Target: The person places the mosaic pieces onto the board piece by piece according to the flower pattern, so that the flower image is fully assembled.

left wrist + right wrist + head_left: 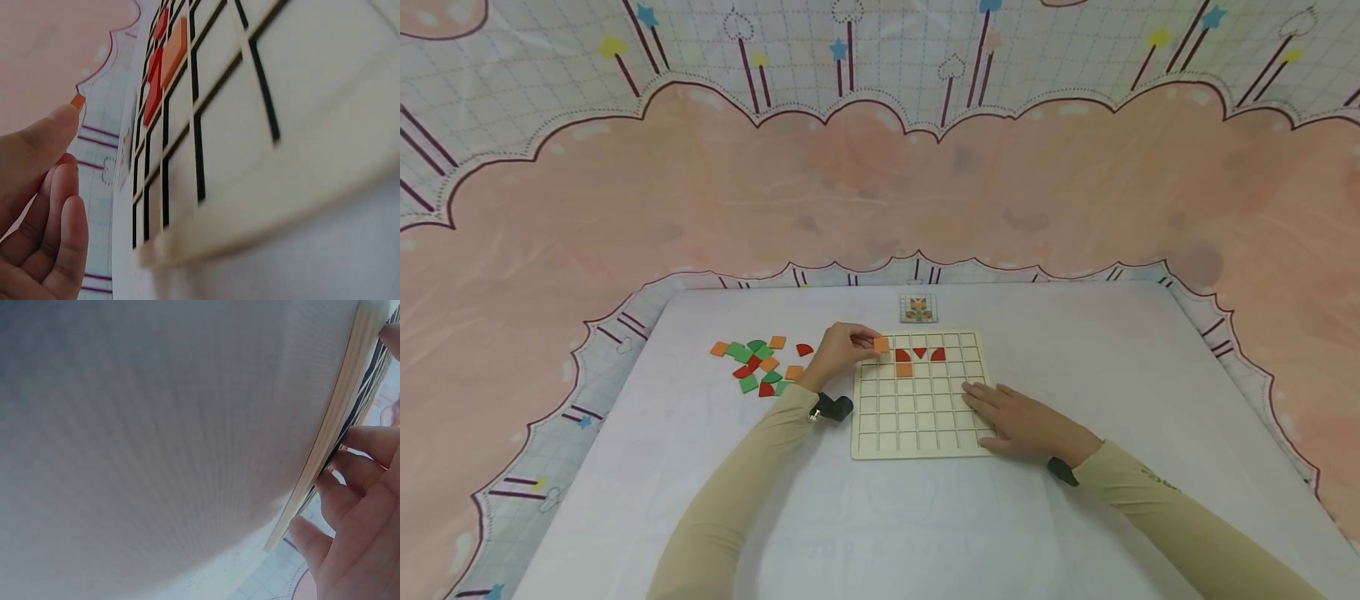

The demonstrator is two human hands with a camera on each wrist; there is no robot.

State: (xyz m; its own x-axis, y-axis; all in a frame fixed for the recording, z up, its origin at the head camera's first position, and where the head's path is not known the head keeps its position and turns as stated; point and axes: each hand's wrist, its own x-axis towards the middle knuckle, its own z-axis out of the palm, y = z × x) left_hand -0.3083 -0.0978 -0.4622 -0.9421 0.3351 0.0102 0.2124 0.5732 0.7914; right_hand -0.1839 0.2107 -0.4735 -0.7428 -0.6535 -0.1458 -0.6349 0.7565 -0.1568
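Observation:
My left hand pinches an orange square tile between thumb and fingertips, over the upper left corner of a pale wooden grid board. In the left wrist view only a small edge of that orange tile shows past the thumb. Two red quarter-round pieces sit in the board's upper cells, with a red triangle between them. Below the left one lies another orange square. My right hand rests with extended fingers on the board's right side; its fingertips are at the wooden edge in the right wrist view.
Left of the board lies a loose heap of green, red and orange pieces. A small pattern card with a coloured figure lies behind the board. White cloth covers the table, and a printed curtain hangs behind.

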